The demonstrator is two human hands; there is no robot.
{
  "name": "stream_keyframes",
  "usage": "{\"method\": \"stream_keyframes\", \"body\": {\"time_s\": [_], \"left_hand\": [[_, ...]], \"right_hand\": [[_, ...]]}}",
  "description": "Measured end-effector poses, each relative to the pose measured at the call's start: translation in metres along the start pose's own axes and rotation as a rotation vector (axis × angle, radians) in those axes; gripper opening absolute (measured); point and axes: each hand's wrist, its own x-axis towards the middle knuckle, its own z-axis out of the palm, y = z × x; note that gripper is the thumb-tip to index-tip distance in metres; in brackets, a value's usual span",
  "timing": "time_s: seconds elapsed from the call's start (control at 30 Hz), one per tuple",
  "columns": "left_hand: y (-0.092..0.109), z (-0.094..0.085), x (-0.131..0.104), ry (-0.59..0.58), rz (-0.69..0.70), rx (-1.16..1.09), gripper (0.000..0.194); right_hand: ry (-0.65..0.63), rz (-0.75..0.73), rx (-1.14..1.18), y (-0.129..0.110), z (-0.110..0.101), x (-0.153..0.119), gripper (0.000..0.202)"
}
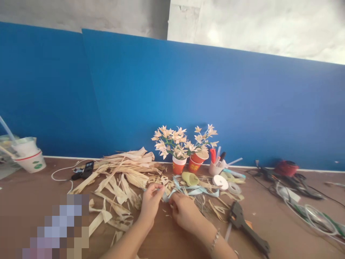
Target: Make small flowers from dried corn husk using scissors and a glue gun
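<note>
My left hand (151, 202) is closed, thumb and forefinger pinching the end of a light-blue strip (165, 197). Close beside it, my right hand (186, 213) has its fingers curled around the other end of this strip, partly hiding it. Both hands are just above the brown table (167, 239). Beyond them lie more pale-blue strips (206, 190) and a yellow-green roll (190, 178). A heap of dried, husk-like leaves (132, 163) spreads to the left of my left hand. To the right of my right hand rests a black glue gun (246, 226).
Cream flowers (175, 138) stand in red paper cups (179, 166) near the blue partition (167, 90). A pen cup (215, 167), a white roll (220, 182) and clear tape (234, 188) sit to their right. Cables (299, 205) tangle at right; a white cup (31, 161) stands far left.
</note>
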Motion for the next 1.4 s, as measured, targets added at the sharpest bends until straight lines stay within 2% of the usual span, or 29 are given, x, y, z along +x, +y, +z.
{"method": "stream_keyframes", "body": {"time_s": [0.2,0.27,0.33,0.4,0.53,0.63,0.77,0.9,1.0,1.1,1.4], "left_hand": [[0.003,0.001,-0.004,0.003,-0.003,-0.001,0.029],[0.004,0.001,-0.005,-0.008,0.005,-0.003,0.027],[0.005,0.001,-0.005,-0.02,0.023,0.002,0.026],[0.005,0.002,-0.005,-0.024,0.053,0.011,0.026],[0.006,0.003,-0.005,-0.02,0.136,0.04,0.023],[0.005,0.003,-0.005,-0.032,0.152,0.079,0.023],[0.0,0.003,-0.005,-0.056,0.189,0.154,0.02],[-0.006,0.002,-0.003,-0.073,0.239,0.233,0.017],[-0.01,0.003,-0.003,-0.099,0.266,0.284,0.013],[-0.011,0.004,-0.004,-0.112,0.284,0.313,0.012],[-0.002,0.004,-0.008,-0.133,0.319,0.365,0.012]], "right_hand": [[0.023,0.248,0.948,0.002,-0.008,0.011,0.018],[0.078,0.278,1.117,0.002,-0.012,0.012,0.02],[0.109,0.301,1.164,0.001,-0.015,0.012,0.017],[0.114,0.334,1.149,0.0,-0.016,0.01,0.014],[0.132,0.315,1.022,-0.005,-0.02,0.008,0.026],[0.241,0.173,0.714,-0.011,-0.024,0.005,0.019],[0.371,-0.108,0.316,-0.017,-0.027,0.0,0.023],[0.434,-0.219,0.079,-0.014,-0.021,-0.002,0.021],[0.47,-0.261,-0.007,-0.01,-0.016,-0.001,0.017],[0.454,-0.293,-0.068,-0.008,-0.016,0.0,0.017],[0.437,-0.268,-0.126,-0.008,-0.018,0.0,0.016]]}}
